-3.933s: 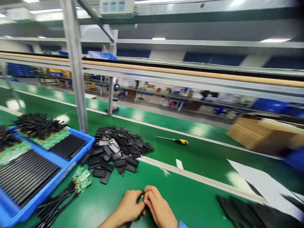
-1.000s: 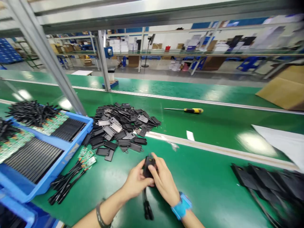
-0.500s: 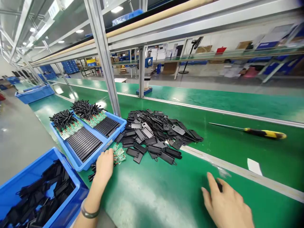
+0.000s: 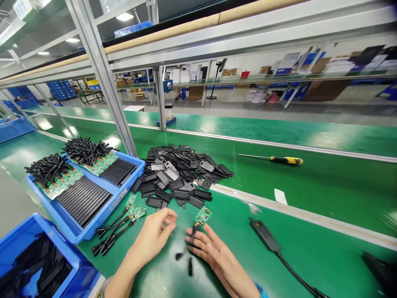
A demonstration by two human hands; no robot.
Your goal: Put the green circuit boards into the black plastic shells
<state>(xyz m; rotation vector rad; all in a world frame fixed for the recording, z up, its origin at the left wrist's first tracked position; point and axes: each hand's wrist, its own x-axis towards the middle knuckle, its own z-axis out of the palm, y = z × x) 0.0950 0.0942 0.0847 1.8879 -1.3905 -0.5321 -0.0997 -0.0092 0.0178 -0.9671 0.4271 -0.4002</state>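
My right hand (image 4: 214,252) reaches over the green belt (image 4: 310,190), and its fingertips pinch the black lead of a small green circuit board (image 4: 203,215) that stands tilted just above them. My left hand (image 4: 153,234) is right beside it on the left, fingers loosely spread and holding nothing. The board's black cable (image 4: 189,267) trails down between the hands, blurred. A closed black case with its cable (image 4: 265,235) lies on the belt to the right of my right hand.
A pile of black plastic shells (image 4: 180,174) lies ahead. More boards with cables (image 4: 124,219) lie beside a blue tray (image 4: 77,231) of boards. A blue bin (image 4: 40,260) is at lower left. A yellow-handled screwdriver (image 4: 279,160) and a metal post (image 4: 105,87) are beyond.
My left hand came back from the loose boards by the tray to the middle. A board with cable is now at my right hand's fingertips. The black case lies released to the right.
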